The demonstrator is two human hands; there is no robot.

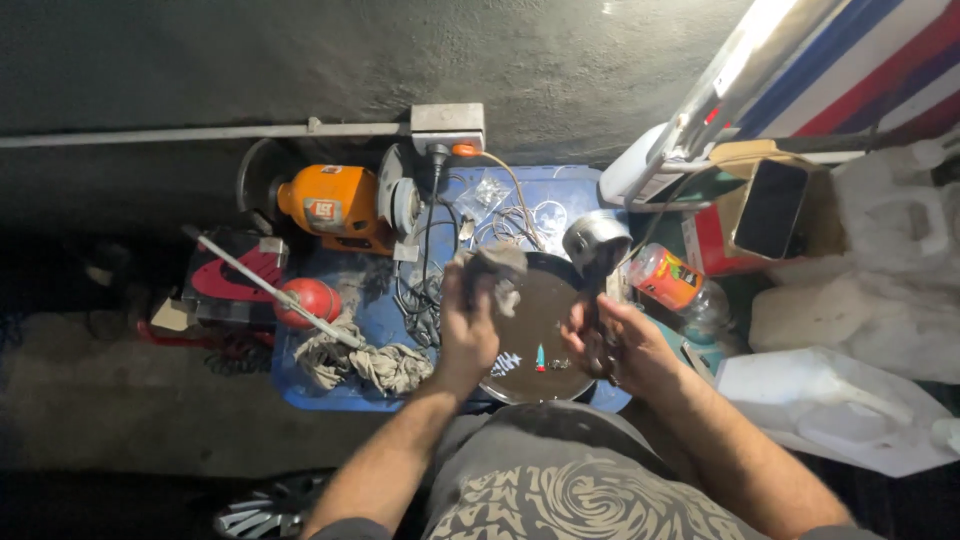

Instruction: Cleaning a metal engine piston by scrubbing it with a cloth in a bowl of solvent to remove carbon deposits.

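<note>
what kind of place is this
Likely a small repair or metalwork corner: an orange bench grinder plugged in by tangled cables, dirty grey rags, all crowded on a blue plastic table against a bare concrete wall.

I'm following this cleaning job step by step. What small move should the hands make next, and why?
Probably bring the rag in the left hand onto the dark part held in the right hand. Both hover apart above the round tray, so wiping seems the natural next contact.

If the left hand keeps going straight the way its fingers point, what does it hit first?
The left hand, holding a rag, points away from the body. Probably the tangled wires come first, then the wall socket; depth is hard to judge.
</note>
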